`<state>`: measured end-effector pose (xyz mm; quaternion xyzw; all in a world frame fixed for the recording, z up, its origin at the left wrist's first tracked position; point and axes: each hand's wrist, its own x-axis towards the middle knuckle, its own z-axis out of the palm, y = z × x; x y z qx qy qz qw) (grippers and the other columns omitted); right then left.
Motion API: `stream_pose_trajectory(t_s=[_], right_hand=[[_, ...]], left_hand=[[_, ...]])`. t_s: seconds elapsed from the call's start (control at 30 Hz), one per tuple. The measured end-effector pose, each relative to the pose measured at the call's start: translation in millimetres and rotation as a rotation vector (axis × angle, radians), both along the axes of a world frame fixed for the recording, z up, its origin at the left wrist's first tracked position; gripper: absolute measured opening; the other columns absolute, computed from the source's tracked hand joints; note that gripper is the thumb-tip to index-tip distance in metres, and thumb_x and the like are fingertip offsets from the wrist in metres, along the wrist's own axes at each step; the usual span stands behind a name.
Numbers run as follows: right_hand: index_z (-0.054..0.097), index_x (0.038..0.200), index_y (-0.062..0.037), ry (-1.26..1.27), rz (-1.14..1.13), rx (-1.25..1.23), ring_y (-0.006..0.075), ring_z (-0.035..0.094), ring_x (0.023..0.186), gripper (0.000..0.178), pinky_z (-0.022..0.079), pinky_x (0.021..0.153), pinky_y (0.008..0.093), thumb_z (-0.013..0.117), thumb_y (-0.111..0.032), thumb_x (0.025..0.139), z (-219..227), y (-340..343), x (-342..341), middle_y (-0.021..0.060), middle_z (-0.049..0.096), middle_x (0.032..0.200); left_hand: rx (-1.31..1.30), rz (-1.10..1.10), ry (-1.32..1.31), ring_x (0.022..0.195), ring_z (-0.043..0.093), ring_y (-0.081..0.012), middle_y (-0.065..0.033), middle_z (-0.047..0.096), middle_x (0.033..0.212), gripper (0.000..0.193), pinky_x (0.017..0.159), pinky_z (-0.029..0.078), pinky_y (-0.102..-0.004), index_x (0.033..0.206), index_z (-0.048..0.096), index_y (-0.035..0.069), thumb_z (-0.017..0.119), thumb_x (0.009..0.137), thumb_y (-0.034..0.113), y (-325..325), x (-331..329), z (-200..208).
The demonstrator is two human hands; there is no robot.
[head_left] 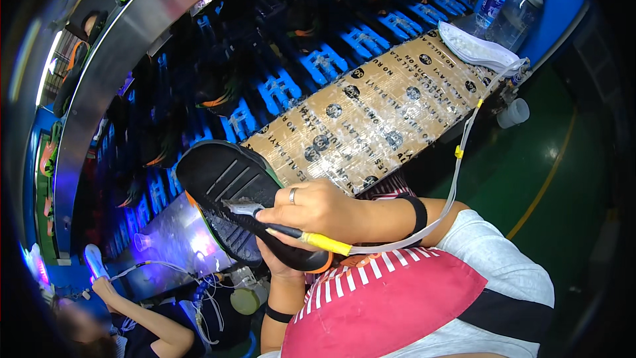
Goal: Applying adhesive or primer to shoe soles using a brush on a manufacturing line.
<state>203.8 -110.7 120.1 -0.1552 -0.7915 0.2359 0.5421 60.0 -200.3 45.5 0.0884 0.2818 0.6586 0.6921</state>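
Observation:
A black shoe [222, 176] with orange and green trim is turned sole up in front of me. My left hand [281, 266] supports it from underneath near the heel. My right hand [317, 209], with a ring on one finger and a black wristband, grips a brush [246, 209] with a metal ferrule, a black handle and a yellow sleeve. The brush tip rests on the sole. A thin white hose [457, 172] runs from the brush handle up to the table edge.
A conveyor with blue holders [318, 63] carrying dark shoes runs behind. A taped cardboard tabletop [371, 116] holds a white cloth [474, 46]; two water bottles [510, 6] and a white cup [513, 114] stand nearby. A co-worker's arm [142, 315] is at lower left.

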Motion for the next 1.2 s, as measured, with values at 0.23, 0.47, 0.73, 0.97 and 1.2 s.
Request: stream_pose_trajectory(t_s=[0.23,0.47,0.73,0.97,1.2], right_hand=[[0.060,0.086,-0.0111,-0.047,0.172,-0.037,0.0212,0.056,0.059,0.019,0.045,0.051,0.0317,0.063,-0.019,0.069,-11,-12,-4,0.0055,0.050,0.066],[0.060,0.097,-0.0072,-0.024,0.289,-0.035,0.0212,0.056,0.058,0.026,0.045,0.052,0.0314,0.065,-0.011,0.072,-28,-18,-8,0.0059,0.051,0.069],[0.063,0.099,-0.0039,0.006,0.458,-0.475,0.0234,0.060,0.065,0.025,0.046,0.058,0.0300,0.068,-0.011,0.075,-24,-12,0,0.0110,0.061,0.075],[0.065,0.099,-0.0054,-0.006,0.612,-0.557,0.0213,0.059,0.065,0.026,0.045,0.057,0.0284,0.069,-0.011,0.074,-13,-6,9,0.0102,0.060,0.077],[0.064,0.102,-0.0058,-0.070,0.778,-0.478,0.0212,0.057,0.062,0.028,0.043,0.056,0.0294,0.069,-0.011,0.075,-17,-8,14,0.0088,0.058,0.075]], left_hand=[[-0.034,0.006,0.138,0.110,0.049,-0.0272,-0.0134,0.048,0.124,0.072,0.096,0.038,-0.0393,0.122,0.045,0.007,0.046,0.076,0.062,1,-13,-10],[0.159,-0.023,-0.129,0.109,0.046,-0.0364,-0.0181,0.046,0.123,0.074,0.093,0.040,-0.0482,0.126,0.042,0.009,0.050,0.075,0.062,20,-11,-9],[0.356,0.005,-0.123,0.109,0.046,-0.0375,-0.0201,0.046,0.122,0.059,0.091,0.044,-0.0453,0.125,0.044,0.009,0.052,0.082,0.048,37,-26,8],[0.391,0.034,-0.055,0.111,0.042,-0.0388,-0.0224,0.044,0.120,0.072,0.087,0.045,-0.0482,0.129,0.037,0.005,0.055,0.079,0.054,35,-43,20],[0.285,-0.009,0.119,0.101,0.051,-0.0378,-0.0236,0.050,0.115,0.074,0.083,0.049,-0.0435,0.126,0.040,0.003,0.050,0.079,0.058,30,-50,41]])
